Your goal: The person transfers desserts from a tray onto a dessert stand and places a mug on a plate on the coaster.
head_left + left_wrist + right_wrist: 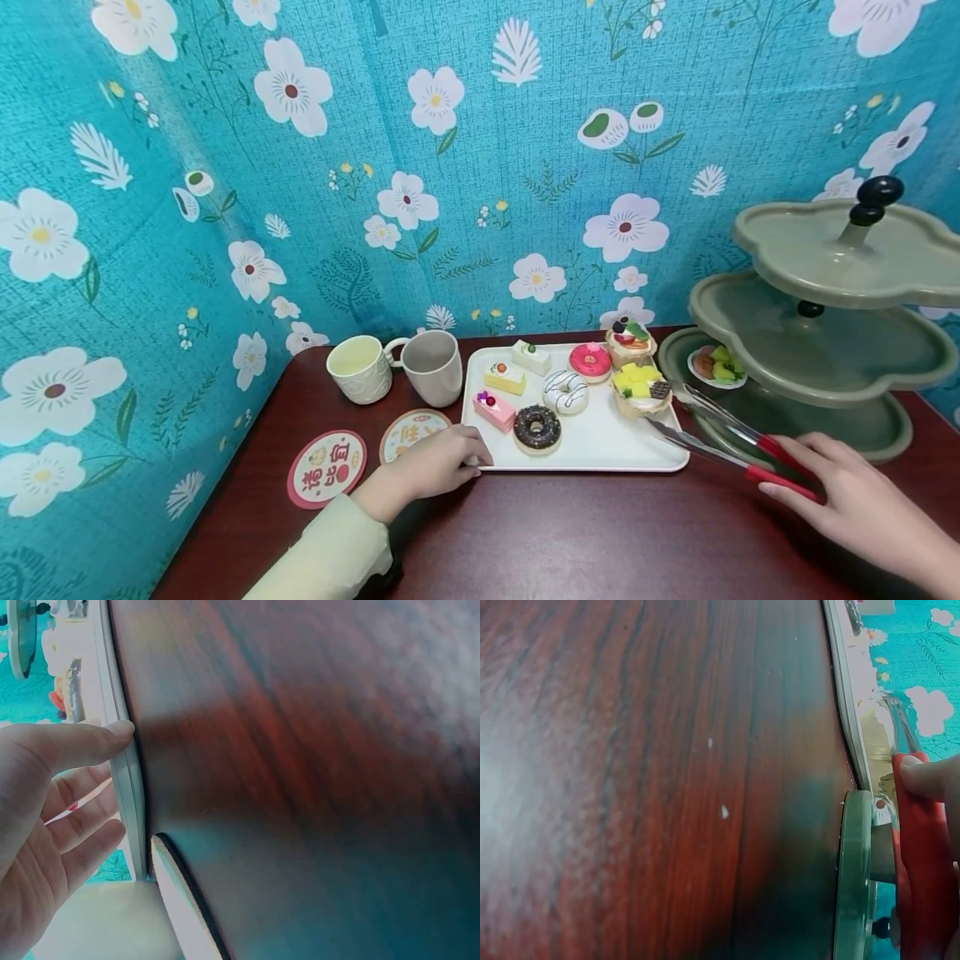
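Note:
My left hand (442,460) grips the front left corner of a white rectangular tray (592,446), its thumb against the outer rim in the left wrist view. In my right hand (855,496) are metal tongs with red handles (783,481). Their spread tips lie either side of the near right of a yellow fruit tart (636,380); I cannot tell whether they touch it. Also on the tray are another tart (630,342), a pink donut (590,361), a white donut (564,392), a chocolate donut (536,428) and several cake slices (495,410).
A three-tier green stand (825,350) is at the right, with a small fruit tart (717,367) on its bottom tier. Left of the tray are a cream cup (360,371), a grey mug (432,367) and two round coasters (327,468). Flowered blue cloth (465,167) hangs behind.

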Demonstrator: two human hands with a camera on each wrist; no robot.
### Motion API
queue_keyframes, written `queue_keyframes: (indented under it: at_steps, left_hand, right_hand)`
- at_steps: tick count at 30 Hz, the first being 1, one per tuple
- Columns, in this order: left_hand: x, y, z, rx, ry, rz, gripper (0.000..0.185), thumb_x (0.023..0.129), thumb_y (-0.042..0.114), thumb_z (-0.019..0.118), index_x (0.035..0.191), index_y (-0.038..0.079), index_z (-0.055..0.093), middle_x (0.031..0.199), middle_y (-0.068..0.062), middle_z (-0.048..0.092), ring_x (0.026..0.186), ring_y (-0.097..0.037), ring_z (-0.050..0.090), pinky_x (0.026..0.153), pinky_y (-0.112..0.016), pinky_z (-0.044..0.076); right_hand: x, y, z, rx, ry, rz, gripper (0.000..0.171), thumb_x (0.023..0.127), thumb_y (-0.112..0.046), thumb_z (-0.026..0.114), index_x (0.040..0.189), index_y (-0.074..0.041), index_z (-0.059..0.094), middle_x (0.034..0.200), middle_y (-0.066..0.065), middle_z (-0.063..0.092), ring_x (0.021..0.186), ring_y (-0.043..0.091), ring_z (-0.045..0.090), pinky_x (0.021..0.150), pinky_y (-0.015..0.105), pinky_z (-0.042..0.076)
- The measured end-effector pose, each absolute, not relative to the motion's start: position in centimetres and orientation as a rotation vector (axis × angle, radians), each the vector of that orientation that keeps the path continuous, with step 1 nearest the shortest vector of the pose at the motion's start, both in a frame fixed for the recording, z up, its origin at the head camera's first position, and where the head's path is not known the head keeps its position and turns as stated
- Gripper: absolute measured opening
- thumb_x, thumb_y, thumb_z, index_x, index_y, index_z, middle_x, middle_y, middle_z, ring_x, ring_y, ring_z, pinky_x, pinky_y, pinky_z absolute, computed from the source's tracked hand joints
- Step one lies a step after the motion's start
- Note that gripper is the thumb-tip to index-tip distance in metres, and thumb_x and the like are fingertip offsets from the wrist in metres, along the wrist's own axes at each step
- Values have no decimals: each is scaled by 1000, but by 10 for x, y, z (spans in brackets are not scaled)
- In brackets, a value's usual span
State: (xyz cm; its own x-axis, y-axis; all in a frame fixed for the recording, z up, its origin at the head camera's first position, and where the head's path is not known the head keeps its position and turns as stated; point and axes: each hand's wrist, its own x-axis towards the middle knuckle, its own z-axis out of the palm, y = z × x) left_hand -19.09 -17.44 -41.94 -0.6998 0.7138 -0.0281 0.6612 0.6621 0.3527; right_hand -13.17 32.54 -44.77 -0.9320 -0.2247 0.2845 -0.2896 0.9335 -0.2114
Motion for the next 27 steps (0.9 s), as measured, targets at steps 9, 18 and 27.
queue_keyframes:
  at_steps: [9, 18, 27]
  left_hand:
    - [-191, -175, -419, 1124, 2712, 480, 13, 90, 1, 76, 99, 10, 78, 96, 2, 66, 90, -8, 60, 82, -24, 52]
    - [-191, -176, -422, 1131, 2717, 482, 13, 90, 1, 76, 98, 11, 78, 96, 3, 66, 90, -8, 60, 82, -24, 52]
    - [-193, -177, -424, 1150, 2725, 473, 13, 90, 2, 76, 98, 12, 78, 96, 3, 66, 91, -7, 60, 83, -24, 51]
  right_hand:
    - [-137, 318, -449, 400, -2817, 376, 68, 74, -39, 91, 112, 13, 68, 98, 16, 60, 87, 37, 58, 71, 59, 52]
    - [-143, 311, -450, 408, -2837, 398, 68, 77, -39, 89, 114, 13, 67, 102, 21, 61, 91, 41, 59, 74, 62, 51]
    - [-147, 306, -454, 479, -2765, 409, 65, 74, -33, 91, 115, 11, 68, 103, 20, 62, 91, 42, 59, 74, 62, 50]
